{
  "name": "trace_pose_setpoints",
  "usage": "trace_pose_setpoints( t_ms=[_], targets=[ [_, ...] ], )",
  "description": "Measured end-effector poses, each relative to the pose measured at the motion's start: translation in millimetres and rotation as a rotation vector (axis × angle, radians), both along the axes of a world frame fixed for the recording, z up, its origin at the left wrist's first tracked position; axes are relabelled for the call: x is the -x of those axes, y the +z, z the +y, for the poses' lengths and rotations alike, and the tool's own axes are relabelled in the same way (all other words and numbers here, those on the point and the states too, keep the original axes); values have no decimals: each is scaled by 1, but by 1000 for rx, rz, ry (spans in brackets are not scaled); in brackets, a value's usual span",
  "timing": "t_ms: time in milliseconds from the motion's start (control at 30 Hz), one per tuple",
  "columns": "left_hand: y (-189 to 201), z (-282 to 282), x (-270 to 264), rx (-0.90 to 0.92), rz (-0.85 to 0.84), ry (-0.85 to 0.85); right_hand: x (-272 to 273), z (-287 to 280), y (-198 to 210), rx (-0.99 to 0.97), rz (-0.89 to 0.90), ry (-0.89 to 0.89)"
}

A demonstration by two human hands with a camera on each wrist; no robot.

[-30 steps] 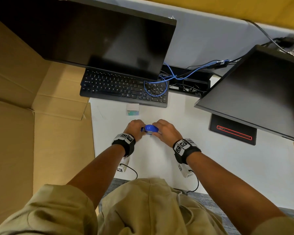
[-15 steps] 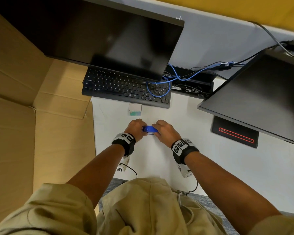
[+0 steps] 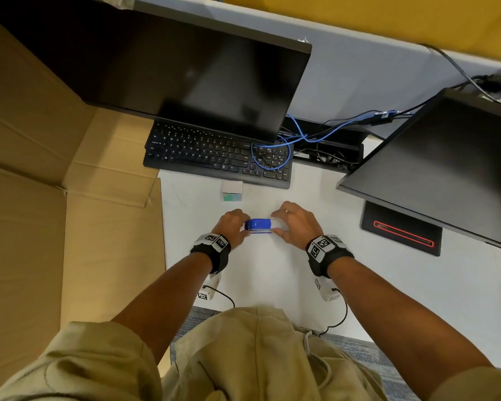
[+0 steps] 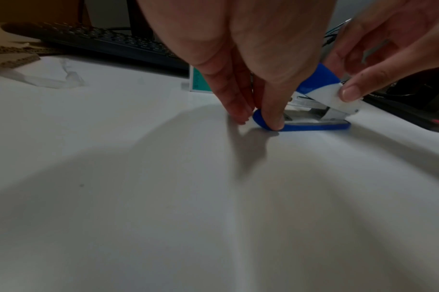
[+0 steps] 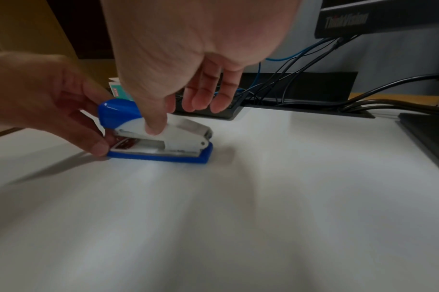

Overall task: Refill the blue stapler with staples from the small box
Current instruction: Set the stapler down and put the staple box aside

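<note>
Since a second ago the right hand has slid off the blue stapler, leaving more of its blue top bared in the head view; the stapler itself sits where it was on the white desk. The left hand pinches the stapler's blue base at its front end, thumb pressed down on the edge, fingers curled behind. The right hand holds the white rear part of the top arm between thumb and forefinger, its other fingers loosely spread above. Both forearms reach forward from the body, wrists low over the desk. Just beyond stands the small box, near the black keyboard; whether it is open cannot be told.
</note>
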State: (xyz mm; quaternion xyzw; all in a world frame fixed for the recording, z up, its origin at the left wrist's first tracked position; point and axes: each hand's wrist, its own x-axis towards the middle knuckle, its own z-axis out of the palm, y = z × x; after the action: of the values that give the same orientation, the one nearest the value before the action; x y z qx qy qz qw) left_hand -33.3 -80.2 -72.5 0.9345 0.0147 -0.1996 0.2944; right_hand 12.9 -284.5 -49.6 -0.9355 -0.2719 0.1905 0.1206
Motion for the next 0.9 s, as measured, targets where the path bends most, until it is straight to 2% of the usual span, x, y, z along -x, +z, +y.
trace_pose_setpoints(
  t_ms=[133, 300, 467, 633, 733, 900],
  targets=[
    [0, 3, 6, -29, 37, -29, 3, 3, -1, 22, 1, -26],
    [3, 10, 12, -58, 40, -28, 12, 23, -4, -48, 46, -36],
    [16, 32, 6, -116, -181, 77, 15, 41, -2, -112, 74, -81],
    [41, 41, -21, -196, -367, 94, 12, 44, -4, -124, 120, -94],
    [42, 41, -38, -204, -324, 113, 12, 45, -4, -116, 139, -101],
    [37, 38, -44, -189, -275, 33, 15, 42, -6, -114, 156, -87]
  ],
)
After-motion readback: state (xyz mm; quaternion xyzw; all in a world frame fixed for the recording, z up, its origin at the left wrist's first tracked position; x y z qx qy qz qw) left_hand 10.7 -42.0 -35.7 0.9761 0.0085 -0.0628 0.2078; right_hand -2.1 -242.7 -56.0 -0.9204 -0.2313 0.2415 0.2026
